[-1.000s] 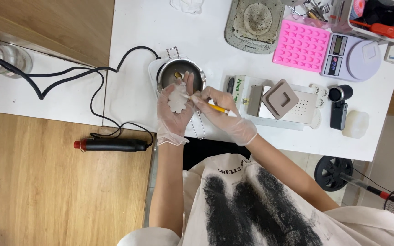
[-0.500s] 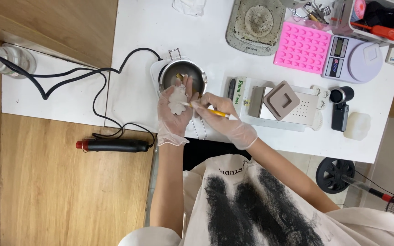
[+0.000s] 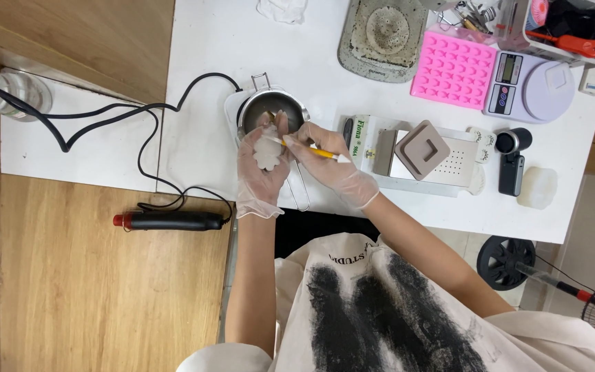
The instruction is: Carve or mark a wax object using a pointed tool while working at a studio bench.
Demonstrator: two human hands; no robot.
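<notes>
My gloved left hand [image 3: 262, 173] cradles a small white flower-shaped cast piece [image 3: 268, 153] just in front of a small metal pot [image 3: 273, 110] standing on the white table [image 3: 222, 55]. My gloved right hand [image 3: 332, 165] grips a yellow-handled thin tool [image 3: 311, 151], and its tip touches the top of the white piece. Both hands hover over the pot's wire handle [image 3: 301, 187] near the table's front edge.
A black cable [image 3: 139, 110] runs from the pot's base to the left. A black and red heat tool [image 3: 170, 220] lies on the wooden floor. To the right sit a pink silicone mould [image 3: 454, 71], a digital scale [image 3: 531, 86], a grey round mould [image 3: 383, 34] and a brown square mould [image 3: 421, 149].
The two hands have stayed together over the pot; the tool tip has shifted slightly on the white piece. Nothing else has moved.
</notes>
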